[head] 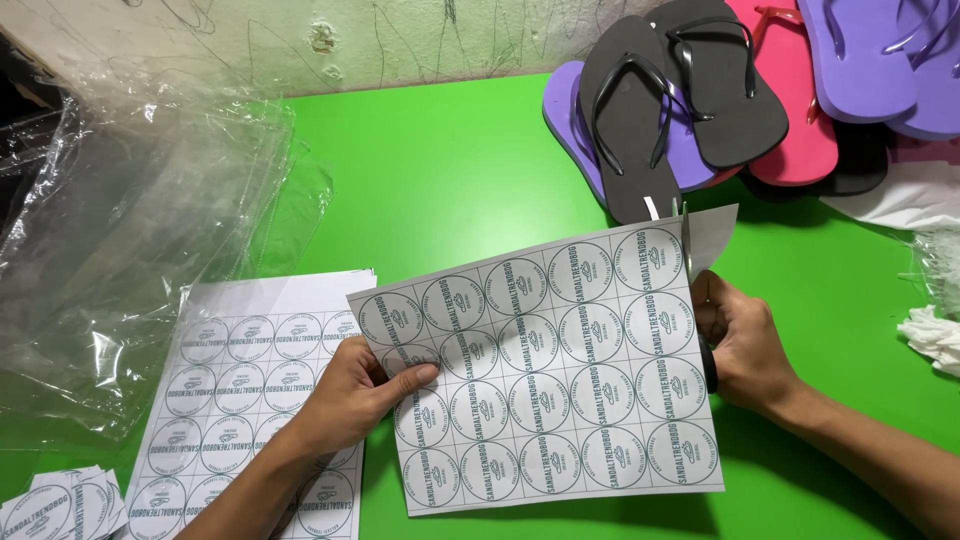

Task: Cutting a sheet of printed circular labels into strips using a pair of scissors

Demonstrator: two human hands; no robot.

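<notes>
Label sheet [560, 370] pinched by left hand [350, 395]; scissors [690, 265] gripped by right hand [745, 345], blades at sheet's right edge.

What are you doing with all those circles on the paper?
A person is cutting a label sheet printed with round labels. The left hand holds the sheet up by its left edge, and the right hand works scissors along its right edge. A stack of sheets lies on the green table, with cut labels at the bottom left. Flip-flops are piled at the back and clear plastic bags lie to the left.
</notes>
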